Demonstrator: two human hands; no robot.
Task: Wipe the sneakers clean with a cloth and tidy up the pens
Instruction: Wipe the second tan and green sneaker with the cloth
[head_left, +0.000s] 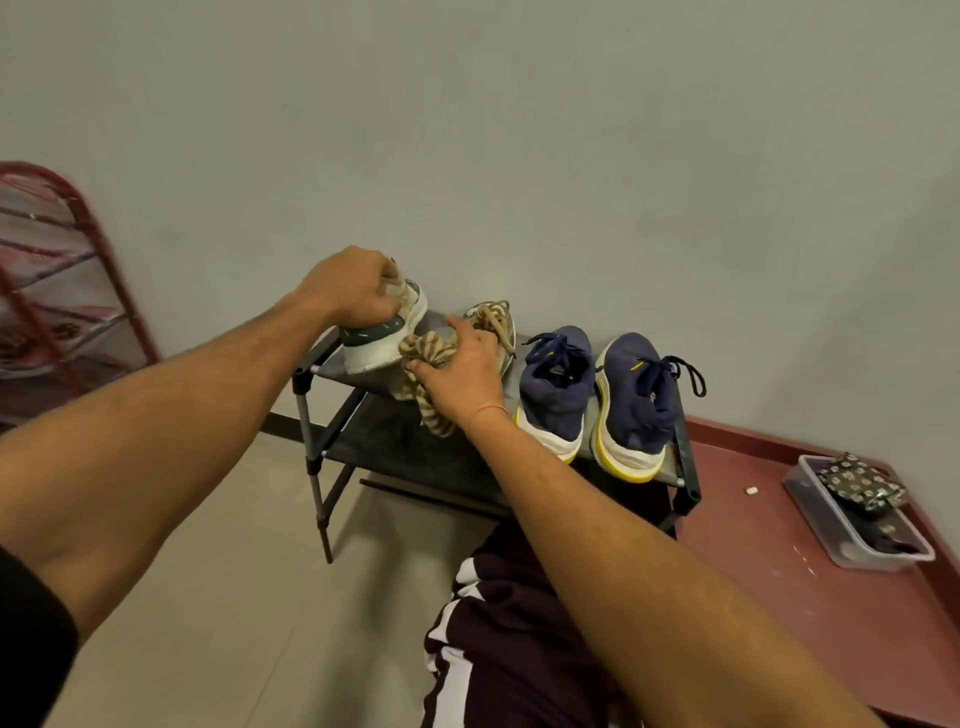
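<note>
Just left of the frame's centre, the left hand (353, 286) curls tightly round the collar of a white-and-grey sneaker (382, 343), tipping it heel-down so its side wall faces the wiper. The right hand (462, 364) bunches a striped cloth (436, 415) in bent fingers and presses it against that side, the loose end hanging down. The shoe's mate (493, 317) sits half hidden behind the right hand on the dark shoe rack (395, 441).

That makes four sneakers: two white, and two navy ones (558, 384) parked side by side to the right, presumably waiting their turn. No pens are plainly visible; they may lie in the clear plastic box (852, 545) at the right edge, under one patterned pouch (857, 480).
</note>
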